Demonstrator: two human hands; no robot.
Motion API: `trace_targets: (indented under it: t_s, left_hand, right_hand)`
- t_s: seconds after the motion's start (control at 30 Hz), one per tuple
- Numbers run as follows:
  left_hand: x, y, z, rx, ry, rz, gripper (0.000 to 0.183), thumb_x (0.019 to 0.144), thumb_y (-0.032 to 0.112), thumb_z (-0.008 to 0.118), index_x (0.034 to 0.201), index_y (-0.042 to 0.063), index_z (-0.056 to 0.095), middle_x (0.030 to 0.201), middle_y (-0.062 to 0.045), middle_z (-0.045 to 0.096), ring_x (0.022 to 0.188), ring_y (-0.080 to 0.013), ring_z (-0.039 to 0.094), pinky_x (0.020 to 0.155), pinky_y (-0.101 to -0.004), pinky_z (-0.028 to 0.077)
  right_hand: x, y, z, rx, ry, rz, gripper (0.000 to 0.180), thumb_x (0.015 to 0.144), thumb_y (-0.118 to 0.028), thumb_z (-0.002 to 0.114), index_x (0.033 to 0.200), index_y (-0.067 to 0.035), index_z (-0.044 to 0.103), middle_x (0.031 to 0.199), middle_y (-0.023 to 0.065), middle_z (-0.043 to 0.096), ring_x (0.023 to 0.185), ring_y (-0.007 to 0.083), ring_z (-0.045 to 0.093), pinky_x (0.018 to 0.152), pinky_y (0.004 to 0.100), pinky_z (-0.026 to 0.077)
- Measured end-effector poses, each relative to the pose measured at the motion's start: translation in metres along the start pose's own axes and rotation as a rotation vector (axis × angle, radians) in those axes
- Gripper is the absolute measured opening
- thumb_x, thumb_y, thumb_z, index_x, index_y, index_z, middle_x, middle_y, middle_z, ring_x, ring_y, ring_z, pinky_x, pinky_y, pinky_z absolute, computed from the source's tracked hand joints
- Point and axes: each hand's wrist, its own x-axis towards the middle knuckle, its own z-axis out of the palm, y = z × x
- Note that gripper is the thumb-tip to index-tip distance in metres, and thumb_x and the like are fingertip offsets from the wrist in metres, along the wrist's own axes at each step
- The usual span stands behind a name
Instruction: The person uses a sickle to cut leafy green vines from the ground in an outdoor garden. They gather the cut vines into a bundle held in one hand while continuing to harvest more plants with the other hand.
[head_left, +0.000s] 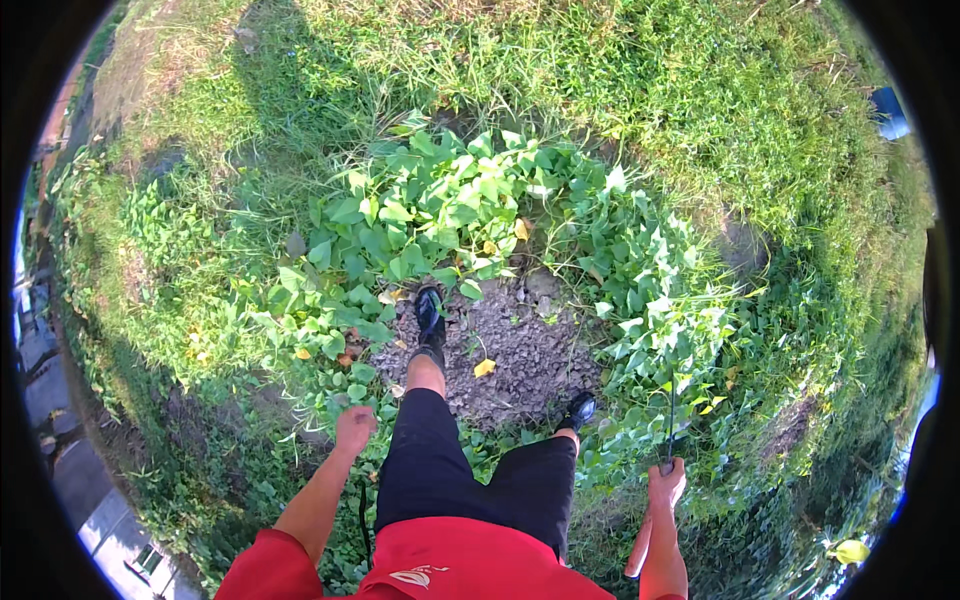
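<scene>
My right hand (666, 481) is closed around a long thin tool with a dark blade or rod (673, 412); its wooden handle (639, 546) runs back along my forearm. The tool's far end is lost among the leaves, so its kind cannot be told. Nothing shows in my left hand (356, 429), which hangs beside my left thigh with its fingers curled in. Between and before my dark boots (430, 311) lies a patch of bare, crumbly soil (517, 360) with a yellow leaf (484, 367) on it. Green leafy vines (450, 202) curve around the soil's far side.
Grass and weeds (712, 97) spread beyond the vines. Small bare earth spots (742, 244) show at the right. Grey slabs or paving (82, 472) lie at the far left edge. A blue object (890, 112) stands at the upper right, and a yellow-green round thing (851, 552) at the lower right.
</scene>
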Motion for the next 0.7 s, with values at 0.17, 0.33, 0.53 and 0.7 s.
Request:
trace_targets:
  t_s: [0.17, 0.33, 0.53, 0.7]
  left_hand:
    - [0.16, 0.073, -0.021, -0.096, -0.097, 0.199, 0.027, 0.097, -0.002, 0.06, 0.123, -0.003, 0.068, 0.091, -0.008, 0.073, 0.079, -0.0152, 0.07, 0.074, -0.0291, 0.058]
    - [0.242, 0.222, 0.054, 0.421, -0.301, 0.576, 0.02, 0.093, 0.0, 0.065, 0.112, 0.0, 0.072, 0.099, -0.014, 0.076, 0.083, -0.0223, 0.073, 0.074, -0.0344, 0.057]
    - [0.457, 0.37, 0.158, 0.761, -0.093, 1.068, 0.049, 0.088, -0.007, 0.057, 0.137, -0.001, 0.06, 0.149, -0.019, 0.057, 0.135, -0.0338, 0.058, 0.119, -0.0429, 0.047]
    - [0.586, 0.45, 0.146, 1.412, 0.25, 0.908, 0.073, 0.093, 0.01, 0.051, 0.165, 0.014, 0.035, 0.174, -0.016, 0.022, 0.16, -0.0387, 0.022, 0.126, -0.0613, 0.026]
  right_hand:
    - [-0.041, -0.106, 0.052, 0.181, -0.061, 0.054, 0.026, 0.076, -0.018, 0.07, 0.094, -0.002, 0.061, 0.073, 0.0094, 0.057, 0.062, 0.0237, 0.051, 0.063, 0.0412, 0.047]
    - [-0.025, -0.199, 0.094, 0.314, -0.124, 0.002, 0.022, 0.078, -0.01, 0.07, 0.096, -0.004, 0.058, 0.071, -0.0031, 0.05, 0.063, 0.0095, 0.044, 0.056, 0.0296, 0.038]
    - [0.04, -0.28, 0.162, 0.267, -0.263, -0.067, 0.033, 0.074, -0.012, 0.071, 0.104, 0.0, 0.063, 0.069, 0.0089, 0.058, 0.06, 0.0179, 0.053, 0.06, 0.0359, 0.048]
    - [0.087, -0.29, 0.199, 0.183, -0.329, -0.125, 0.03, 0.073, -0.007, 0.068, 0.102, 0.001, 0.062, 0.071, 0.0136, 0.06, 0.06, 0.0253, 0.057, 0.062, 0.0387, 0.049]
